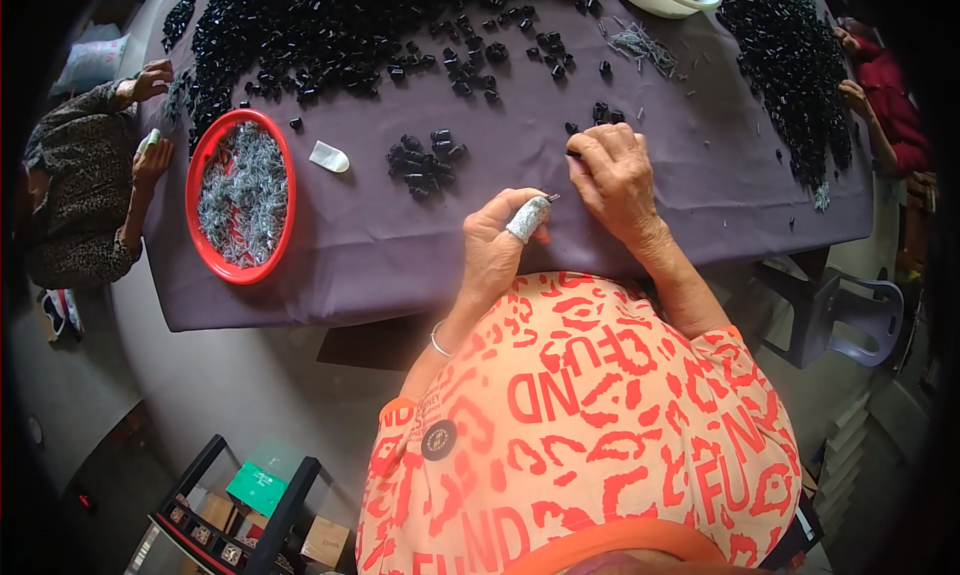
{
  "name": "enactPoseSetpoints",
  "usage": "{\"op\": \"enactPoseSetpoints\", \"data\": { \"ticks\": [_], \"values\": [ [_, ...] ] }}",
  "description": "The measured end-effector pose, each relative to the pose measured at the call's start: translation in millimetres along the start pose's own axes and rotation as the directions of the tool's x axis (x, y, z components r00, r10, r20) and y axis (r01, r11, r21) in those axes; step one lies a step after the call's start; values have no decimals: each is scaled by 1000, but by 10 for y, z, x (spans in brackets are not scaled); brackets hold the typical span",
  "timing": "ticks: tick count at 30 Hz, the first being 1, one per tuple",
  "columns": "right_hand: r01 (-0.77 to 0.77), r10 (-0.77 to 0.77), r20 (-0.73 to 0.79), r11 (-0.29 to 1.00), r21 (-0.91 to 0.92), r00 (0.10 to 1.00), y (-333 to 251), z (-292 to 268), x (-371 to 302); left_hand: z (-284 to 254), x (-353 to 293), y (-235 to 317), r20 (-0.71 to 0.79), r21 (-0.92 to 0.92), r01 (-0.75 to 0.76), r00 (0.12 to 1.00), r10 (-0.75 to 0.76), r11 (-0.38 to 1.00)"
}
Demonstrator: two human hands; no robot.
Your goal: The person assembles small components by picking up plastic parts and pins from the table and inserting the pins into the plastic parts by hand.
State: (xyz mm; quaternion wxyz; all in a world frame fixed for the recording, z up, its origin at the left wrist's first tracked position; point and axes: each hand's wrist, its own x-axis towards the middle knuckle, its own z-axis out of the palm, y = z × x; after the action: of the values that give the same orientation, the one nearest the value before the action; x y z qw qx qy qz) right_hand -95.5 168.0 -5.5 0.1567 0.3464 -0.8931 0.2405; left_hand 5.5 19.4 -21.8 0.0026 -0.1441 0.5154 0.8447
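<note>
My left hand [488,245], with a pale cover [528,219] on one digit, pinches a tiny thin piece [553,197] with a metallic look. Close by on the right, my right hand [618,180] has its fingers drawn together; a small dark bit shows at their tips, too small to name. Just beyond that hand lie a few glossy black pieces [602,113]. A small cluster of black pieces [420,167] rests to the left of both hands. Both hands hover near the front edge of the purple-grey cloth [360,240].
Large heaps of black pieces [290,45] cover the far side. A red basin [291,200] holds clear-grey small parts, beside a white finger cover [329,157]. Thin pins [640,47] lie near a pale bowl [690,7]. Another person's hands [152,157] work left, others [856,97] right.
</note>
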Motion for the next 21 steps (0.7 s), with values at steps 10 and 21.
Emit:
{"op": "enactPoseSetpoints", "data": {
  "ticks": [10, 21],
  "values": [
    [-605, 419, 530, 58, 794, 737, -87, -176, -145, 14, -10, 22, -18, -53, 51, 999, -52, 997],
    [-486, 406, 386, 178, 855, 828, -250, -316, -328, 119, -122, 83, -10, 168, -84, 996, 87, 982]
  ]
}}
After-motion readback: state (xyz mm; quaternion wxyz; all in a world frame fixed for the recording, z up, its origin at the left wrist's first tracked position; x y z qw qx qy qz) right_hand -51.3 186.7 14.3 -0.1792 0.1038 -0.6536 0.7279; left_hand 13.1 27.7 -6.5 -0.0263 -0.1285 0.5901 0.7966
